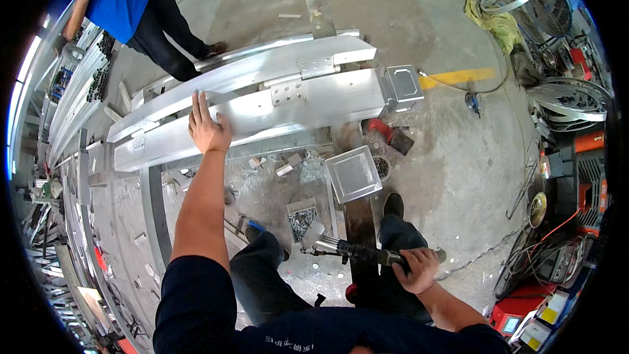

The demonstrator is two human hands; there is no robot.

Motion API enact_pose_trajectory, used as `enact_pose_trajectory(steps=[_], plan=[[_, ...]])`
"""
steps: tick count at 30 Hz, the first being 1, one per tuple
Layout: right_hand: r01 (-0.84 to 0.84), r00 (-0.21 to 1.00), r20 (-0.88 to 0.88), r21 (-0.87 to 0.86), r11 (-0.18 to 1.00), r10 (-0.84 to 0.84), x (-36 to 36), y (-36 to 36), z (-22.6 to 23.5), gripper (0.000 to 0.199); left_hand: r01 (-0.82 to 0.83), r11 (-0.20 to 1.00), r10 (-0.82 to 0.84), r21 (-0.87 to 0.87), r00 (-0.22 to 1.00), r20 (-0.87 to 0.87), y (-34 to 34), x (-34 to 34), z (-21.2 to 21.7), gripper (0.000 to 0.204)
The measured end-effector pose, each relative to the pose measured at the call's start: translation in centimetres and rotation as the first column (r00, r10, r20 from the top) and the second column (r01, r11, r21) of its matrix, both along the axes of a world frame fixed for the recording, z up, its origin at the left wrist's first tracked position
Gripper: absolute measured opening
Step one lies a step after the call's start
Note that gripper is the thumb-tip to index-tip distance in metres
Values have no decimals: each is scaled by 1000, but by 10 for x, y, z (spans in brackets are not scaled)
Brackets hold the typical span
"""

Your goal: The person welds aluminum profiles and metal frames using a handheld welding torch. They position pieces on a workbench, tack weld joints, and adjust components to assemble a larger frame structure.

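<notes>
My left hand (209, 130) lies flat with its fingers stretched out on a long silver metal beam (334, 98). A second long metal beam (242, 75) runs alongside on the far side. Bracket plates with holes (288, 94) sit on the near beam's upper face. My right hand (417, 270) is closed around the rear of a black hand-held power tool (360, 251) with a silver front end. The tool is held low by my legs, its front pointing left. I cannot make out its exact kind. Below the beams stands a tray of small metal fasteners (303, 221).
A square silver box (354, 174) stands beside a small tub (381, 168). A red and dark tool (391, 136) lies on the floor by the beam's right end. Another person (151, 19) in blue stands at far left. Wheels, cables and equipment (563, 190) crowd the right side.
</notes>
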State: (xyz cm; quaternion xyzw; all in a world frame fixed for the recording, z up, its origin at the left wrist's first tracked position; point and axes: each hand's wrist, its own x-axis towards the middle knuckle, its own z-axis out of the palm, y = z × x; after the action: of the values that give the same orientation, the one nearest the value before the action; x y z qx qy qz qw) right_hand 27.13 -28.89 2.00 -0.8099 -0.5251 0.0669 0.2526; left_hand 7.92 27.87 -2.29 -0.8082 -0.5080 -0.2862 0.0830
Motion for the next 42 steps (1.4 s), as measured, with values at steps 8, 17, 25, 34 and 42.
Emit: enact_pose_trajectory(steps=[8,17,25,34,42], plan=[[-1,1000,-17,2,1000,1,1,2,2,34,22,998,-24,50,999,35,3,0,-3,73],[-63,998,-39,-112,992,59,6,-4,2,33,-12,1000,12,23,1000,24,4,3,-4,75],[-13,1000,16,23,1000,13,3,4,2,33,1,1000,-2,27,1000,22,3,3,-1,72],[-47,999,-15,3,999,47,4,1,-3,33,25,998,-27,55,999,24,0,2,4,70],[-35,999,3,2,999,35,3,0,-5,35,22,999,-23,47,999,28,2,2,0,72]])
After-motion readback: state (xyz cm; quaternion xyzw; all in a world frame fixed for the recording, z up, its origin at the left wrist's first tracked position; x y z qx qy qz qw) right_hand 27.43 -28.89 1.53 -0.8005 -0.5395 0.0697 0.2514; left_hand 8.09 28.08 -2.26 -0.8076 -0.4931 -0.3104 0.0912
